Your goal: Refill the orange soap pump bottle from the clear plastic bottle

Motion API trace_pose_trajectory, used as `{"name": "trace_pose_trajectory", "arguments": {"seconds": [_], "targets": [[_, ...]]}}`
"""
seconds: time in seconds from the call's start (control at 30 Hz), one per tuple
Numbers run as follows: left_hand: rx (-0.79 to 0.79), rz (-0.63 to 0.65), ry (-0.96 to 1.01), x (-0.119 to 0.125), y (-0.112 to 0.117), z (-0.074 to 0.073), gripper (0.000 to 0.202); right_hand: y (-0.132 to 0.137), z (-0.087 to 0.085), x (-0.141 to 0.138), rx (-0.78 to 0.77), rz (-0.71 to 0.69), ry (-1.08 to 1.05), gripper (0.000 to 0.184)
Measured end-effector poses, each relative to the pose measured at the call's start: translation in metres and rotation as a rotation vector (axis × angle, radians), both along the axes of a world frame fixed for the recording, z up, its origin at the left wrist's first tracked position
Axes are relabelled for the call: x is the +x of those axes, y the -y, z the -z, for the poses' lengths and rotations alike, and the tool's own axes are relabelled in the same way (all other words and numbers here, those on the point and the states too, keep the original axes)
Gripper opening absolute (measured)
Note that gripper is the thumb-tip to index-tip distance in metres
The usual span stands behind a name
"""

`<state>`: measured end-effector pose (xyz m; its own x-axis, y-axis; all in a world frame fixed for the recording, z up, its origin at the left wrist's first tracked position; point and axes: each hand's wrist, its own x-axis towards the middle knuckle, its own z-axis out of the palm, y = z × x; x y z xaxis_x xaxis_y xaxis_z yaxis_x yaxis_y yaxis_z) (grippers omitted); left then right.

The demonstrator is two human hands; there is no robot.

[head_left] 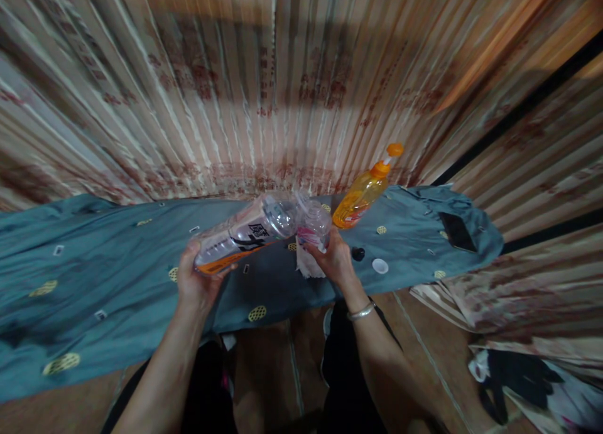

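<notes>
My left hand [195,283] is wrapped round a large clear plastic bottle [245,233] with a white, black and orange label, tipped on its side with its mouth toward the right. My right hand [332,258] grips a small clear bottle [315,225] with a pink label, held upright. The big bottle's mouth meets the small bottle's top. A white crumpled wrapper or tissue [307,265] hangs under my right hand. A silver bangle [360,311] is on my right wrist.
A teal cloth [94,283] with gold dots covers the long table. On it stand an orange bottle [365,192] with its flip cap open, a black cap [358,254], a white cap [379,266] and a black phone [456,231]. Striped curtains hang behind.
</notes>
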<state>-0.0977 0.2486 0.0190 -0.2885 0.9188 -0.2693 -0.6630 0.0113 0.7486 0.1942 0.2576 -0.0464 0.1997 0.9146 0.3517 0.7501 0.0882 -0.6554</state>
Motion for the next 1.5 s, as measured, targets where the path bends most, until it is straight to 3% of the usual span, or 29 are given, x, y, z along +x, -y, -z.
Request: {"name": "trace_pose_trajectory", "arguments": {"seconds": [0.63,1.0,1.1,1.27,1.43,1.5], "targets": [[0.105,-0.027,-0.1,-0.005,-0.004,-0.005,0.016,0.001,-0.001,-0.003,-0.002,0.013,0.058,0.046],[0.221,-0.038,-0.132,-0.012,-0.004,-0.008,0.015,0.004,0.008,-0.003,0.06,0.026,0.083,0.05],[0.26,-0.049,-0.158,-0.015,-0.006,-0.006,0.024,0.005,0.011,-0.003,0.085,0.043,0.11,0.052],[0.296,-0.14,-0.201,-0.017,-0.015,0.0,0.056,0.006,0.017,-0.004,0.115,0.051,0.129,0.055],[0.317,-0.175,-0.215,-0.015,-0.014,-0.001,0.053,0.008,0.018,-0.003,0.121,0.049,0.122,0.069],[0.318,-0.183,-0.217,-0.014,-0.012,-0.001,0.055,0.009,0.018,-0.002,0.112,0.043,0.116,0.063]]}}
